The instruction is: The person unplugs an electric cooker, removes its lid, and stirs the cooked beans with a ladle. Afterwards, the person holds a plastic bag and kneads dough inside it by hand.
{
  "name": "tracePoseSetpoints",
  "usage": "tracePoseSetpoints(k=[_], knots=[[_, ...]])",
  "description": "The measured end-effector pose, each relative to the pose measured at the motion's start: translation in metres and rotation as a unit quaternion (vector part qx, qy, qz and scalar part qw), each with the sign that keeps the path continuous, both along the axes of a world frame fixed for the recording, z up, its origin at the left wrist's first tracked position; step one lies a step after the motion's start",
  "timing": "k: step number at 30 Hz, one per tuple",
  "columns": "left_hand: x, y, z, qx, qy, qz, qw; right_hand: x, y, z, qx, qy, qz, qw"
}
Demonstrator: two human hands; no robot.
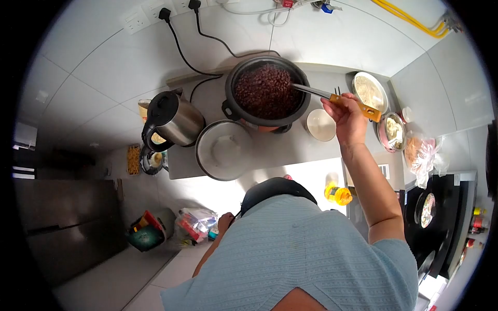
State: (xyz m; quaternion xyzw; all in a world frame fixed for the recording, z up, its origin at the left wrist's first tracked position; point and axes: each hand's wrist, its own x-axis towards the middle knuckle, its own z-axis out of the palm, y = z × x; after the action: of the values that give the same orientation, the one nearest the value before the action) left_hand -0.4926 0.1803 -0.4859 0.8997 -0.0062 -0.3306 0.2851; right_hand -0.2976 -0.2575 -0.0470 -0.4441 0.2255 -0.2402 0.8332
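One dark pot (229, 98) stands on the gray counter (194, 103) in the upper middle of the frame, holding a mass of small dark red pieces (264, 89), probably beans. The right hand (350, 120), right of center, has its fingers closed around the wooden handle of one metal utensil (317, 92), whose far end reaches into the dark red pieces. The left hand (226, 223), lower and left of center, is beside the black waist piece (277, 191); its fingers are too small and partly hidden, so I cannot tell whether they are open or closed.

Left of the pot stand one steel kettle (181, 124) and, nearer the person, one round glass lid (224, 150). Just right of the pot is one white bowl (321, 125). Farther right are two more vessels: a white dish (370, 92) with pale contents and, below it, a smaller bowl (391, 132) with whitish food. One yellow bottle (338, 195) is below the white bowl. Two black plugs (179, 9) sit at the upper left, and one clear plastic bag (424, 160) lies at the right.
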Motion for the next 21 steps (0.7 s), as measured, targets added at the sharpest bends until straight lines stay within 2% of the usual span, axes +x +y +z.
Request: tracePoseSetpoints(k=[2, 4, 5, 7, 9, 11, 15, 16, 18, 21], knots=[[-0.001, 0.004, -0.009, 0.004, -0.007, -0.007, 1.0, -0.004, 0.007, 0.004, -0.032, -0.016, 0.009, 0.999], [-0.005, 0.009, -0.017, 0.009, -0.016, -0.015, 1.0, -0.008, 0.012, 0.004, -0.124, -0.061, 0.039, 0.99], [-0.006, 0.01, -0.021, 0.011, -0.018, -0.016, 1.0, -0.012, 0.015, 0.004, -0.124, -0.062, 0.039, 0.99], [-0.007, 0.01, -0.02, 0.01, -0.019, -0.015, 1.0, -0.019, 0.022, 0.003, -0.288, -0.123, 0.092, 0.945], [-0.01, 0.011, -0.018, 0.009, -0.016, -0.015, 1.0, -0.023, 0.018, 0.006, -0.563, -0.146, 0.101, 0.807], [-0.01, 0.011, -0.017, 0.009, -0.016, -0.016, 1.0, -0.024, 0.024, 0.013, -0.754, -0.162, 0.043, 0.635], [-0.007, 0.012, -0.016, 0.011, -0.019, -0.02, 1.0, -0.021, 0.028, -0.005, -0.795, -0.172, 0.073, 0.578], [-0.005, 0.013, -0.016, 0.011, -0.019, -0.021, 1.0, -0.021, 0.028, -0.01, -0.795, -0.171, 0.072, 0.578], [-0.006, 0.014, -0.016, 0.012, -0.018, -0.023, 0.999, -0.022, 0.03, -0.019, -0.826, -0.131, 0.102, 0.539], [-0.006, 0.015, -0.017, 0.012, -0.018, -0.025, 0.999, -0.021, 0.032, -0.036, -0.831, -0.096, 0.122, 0.534]])
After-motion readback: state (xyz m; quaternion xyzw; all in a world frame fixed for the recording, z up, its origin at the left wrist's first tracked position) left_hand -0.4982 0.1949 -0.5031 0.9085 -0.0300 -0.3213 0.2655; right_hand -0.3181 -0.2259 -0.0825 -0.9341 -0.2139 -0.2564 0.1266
